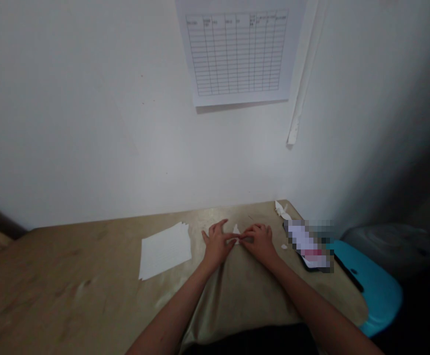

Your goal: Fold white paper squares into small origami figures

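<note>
A small piece of white paper (236,230) stands at the middle of the table, its pointed top showing above my fingers. My left hand (217,241) pinches it from the left with thumb and index finger, the other fingers raised and spread. From the right, my right hand (259,240) pinches the same piece, its fingers bent together. The fingertips of both hands nearly meet and hide the lower part of the paper. Left of my left hand lies a stack of white paper sheets (166,251) with uneven edges.
The table (100,276) has a brownish cover and meets a white wall (89,123). A blurred-out phone (309,246) lies at the right, near crumpled paper scraps (281,210) and a tiny scrap (284,246). Beyond the right edge is a blue plastic stool (382,291). A printed chart (239,54) hangs above.
</note>
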Tool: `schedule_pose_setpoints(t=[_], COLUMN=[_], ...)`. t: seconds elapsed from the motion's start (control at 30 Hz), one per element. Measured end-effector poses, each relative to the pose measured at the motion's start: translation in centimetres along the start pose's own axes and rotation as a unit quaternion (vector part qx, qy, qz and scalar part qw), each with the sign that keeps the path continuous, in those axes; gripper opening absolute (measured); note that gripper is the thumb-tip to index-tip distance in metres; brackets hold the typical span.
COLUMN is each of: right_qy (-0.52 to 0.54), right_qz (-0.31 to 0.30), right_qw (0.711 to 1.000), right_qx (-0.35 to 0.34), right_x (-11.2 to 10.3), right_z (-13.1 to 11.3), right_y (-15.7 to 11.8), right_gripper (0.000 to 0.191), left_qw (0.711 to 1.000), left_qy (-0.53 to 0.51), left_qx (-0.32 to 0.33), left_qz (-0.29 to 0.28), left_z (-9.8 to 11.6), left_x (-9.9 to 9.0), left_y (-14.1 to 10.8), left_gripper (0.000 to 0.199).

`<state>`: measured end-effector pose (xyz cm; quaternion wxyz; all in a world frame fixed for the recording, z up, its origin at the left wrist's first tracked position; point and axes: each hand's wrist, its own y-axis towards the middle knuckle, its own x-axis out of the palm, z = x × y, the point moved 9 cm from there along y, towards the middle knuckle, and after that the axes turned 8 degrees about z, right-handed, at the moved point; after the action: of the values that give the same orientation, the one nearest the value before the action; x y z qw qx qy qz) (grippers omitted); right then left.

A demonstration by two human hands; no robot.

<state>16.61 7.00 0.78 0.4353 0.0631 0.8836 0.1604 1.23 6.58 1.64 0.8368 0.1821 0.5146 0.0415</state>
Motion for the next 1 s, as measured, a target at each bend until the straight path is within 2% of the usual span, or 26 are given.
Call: schedule_pose_setpoints(t=[0.17,0.5,1.0], right_qy=[-0.001,0.004,-0.007], right_qz=[-0.011,-0.018,-0.018], right_qw=[1.0,0.999,0.999], right_qx=[0.013,0.027,0.028], right_x=[0.0,0.0,0.3], right_z=[0.2,0.2,0.5], right_y=[0.0,0.0,0.1], right_gripper=[0.007,0.006,0.008], left_qw=[1.0,0.999,0.999], left_qy=[0.017,0.037,0.049], left_qx=[0.006,-0.006,-0.008], left_qz=[-0.015,-0.03,-0.013], left_z=[-0.2,-0.8,-1.1], left_x=[0.2,0.5,0.6], left_y=[0.0,0.0,0.9], left_gripper=[0.02,0.031,0.05])
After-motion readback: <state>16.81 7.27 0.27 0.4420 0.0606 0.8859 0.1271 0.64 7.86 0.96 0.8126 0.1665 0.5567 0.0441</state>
